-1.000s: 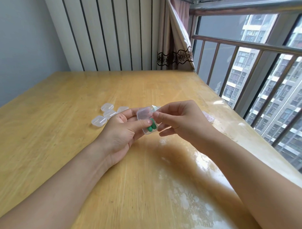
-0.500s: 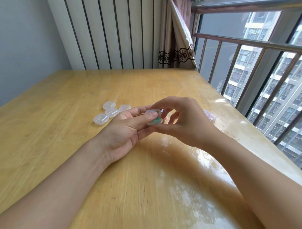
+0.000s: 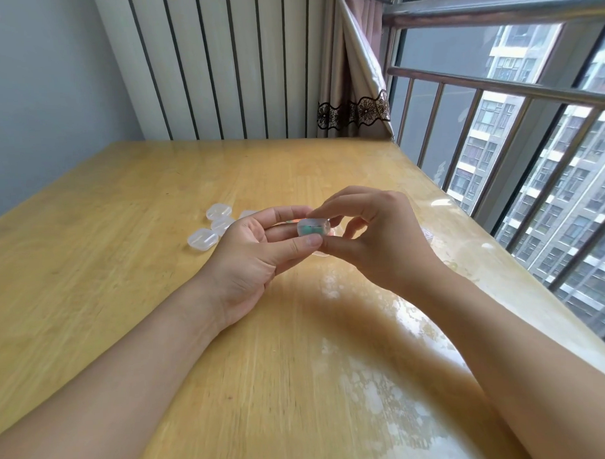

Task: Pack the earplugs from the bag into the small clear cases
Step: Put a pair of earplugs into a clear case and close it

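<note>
The surface point(image 3: 132, 304) carries spare cases point(image 3: 202, 239) left of your hands; your left hand point(image 3: 250, 262) and right hand point(image 3: 373, 240) both pinch one case point(image 3: 313, 227) between them, long axis left-right, lid apparently closed over green earplugs point(image 3: 308, 230).

five clear cases point(image 3: 202, 239), two hands point(image 3: 250, 262)

Left hand point(image 3: 250, 255): was bare, no glove, ring or watch; short plain nails.
Right hand point(image 3: 373, 240): was bare, likewise unadorned.
Forearms: both were bare to the frame's edge, no sleeve in view.
</note>
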Motion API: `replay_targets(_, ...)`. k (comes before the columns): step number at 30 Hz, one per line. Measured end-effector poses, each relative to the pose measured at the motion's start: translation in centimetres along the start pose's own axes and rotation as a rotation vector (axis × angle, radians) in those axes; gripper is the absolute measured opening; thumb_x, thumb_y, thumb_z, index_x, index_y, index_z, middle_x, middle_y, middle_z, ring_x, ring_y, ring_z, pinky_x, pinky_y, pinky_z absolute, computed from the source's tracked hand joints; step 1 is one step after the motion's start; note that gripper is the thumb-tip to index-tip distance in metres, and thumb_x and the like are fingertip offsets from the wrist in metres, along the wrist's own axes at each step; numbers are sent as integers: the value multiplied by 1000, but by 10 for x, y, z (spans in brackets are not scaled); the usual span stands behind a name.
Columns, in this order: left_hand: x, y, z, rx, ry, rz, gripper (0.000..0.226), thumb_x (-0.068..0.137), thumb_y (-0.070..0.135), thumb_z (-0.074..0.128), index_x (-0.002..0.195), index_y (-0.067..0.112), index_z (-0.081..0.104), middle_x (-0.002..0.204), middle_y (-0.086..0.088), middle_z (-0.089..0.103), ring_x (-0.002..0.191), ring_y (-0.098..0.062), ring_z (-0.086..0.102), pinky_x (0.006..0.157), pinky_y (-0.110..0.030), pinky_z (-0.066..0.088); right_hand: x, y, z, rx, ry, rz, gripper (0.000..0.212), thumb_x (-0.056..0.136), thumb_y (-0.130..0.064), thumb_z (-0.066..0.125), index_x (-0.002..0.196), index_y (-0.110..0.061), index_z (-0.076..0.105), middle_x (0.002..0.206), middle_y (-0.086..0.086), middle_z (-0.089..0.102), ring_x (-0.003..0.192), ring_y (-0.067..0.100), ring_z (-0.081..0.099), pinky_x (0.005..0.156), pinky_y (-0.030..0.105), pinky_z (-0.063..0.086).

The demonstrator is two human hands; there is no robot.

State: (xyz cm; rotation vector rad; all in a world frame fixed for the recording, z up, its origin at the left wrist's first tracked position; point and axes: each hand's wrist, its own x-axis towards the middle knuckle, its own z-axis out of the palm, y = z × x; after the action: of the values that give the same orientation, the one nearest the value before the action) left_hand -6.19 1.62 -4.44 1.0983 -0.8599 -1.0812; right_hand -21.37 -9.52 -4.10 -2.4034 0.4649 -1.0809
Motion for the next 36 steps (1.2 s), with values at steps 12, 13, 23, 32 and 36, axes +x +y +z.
replay_targets(12,2,-9,4,221,156,143,49,70,5,83,116,8,65,104,-10,78,96,-18,76,84,-23,59,2,5,-12,246,-299,196,26,83,-17,82,109,-16,76,104,-6,77,102,9,71,85,37,62)
replay_targets(13,2,-9,5,260,175,176,50,69,4,84,115,9,65,104,-9,77,94,-16,77,81,-21,59,3,7,-14,273,-312,212,26,83,-18,82,108,-15,76,104,-5,77,102,9,72,89,39,61)
replay_targets(23,1,-19,10,476,110,263,50,75,2,84,117,18,62,112,1,69,90,-11,77,81,-22,59,4,10,-12,217,-297,234,21,77,-24,86,89,-15,70,88,6,73,81,29,70,71,44,58)
replay_targets(32,10,-21,-7,1068,378,483,46,71,31,87,108,27,62,110,12,59,100,-2,55,85,-21,48,5,43,-40,-474,-57,420,30,72,-40,84,83,-17,67,85,-2,68,71,13,61,57,28,47)
replay_targets(36,14,-27,-10,1172,297,399,49,76,32,80,120,25,62,120,13,59,117,-8,53,93,-18,36,3,47,-33,-605,-185,472,34,73,-45,85,90,-20,70,94,-1,67,87,20,61,70,35,54)
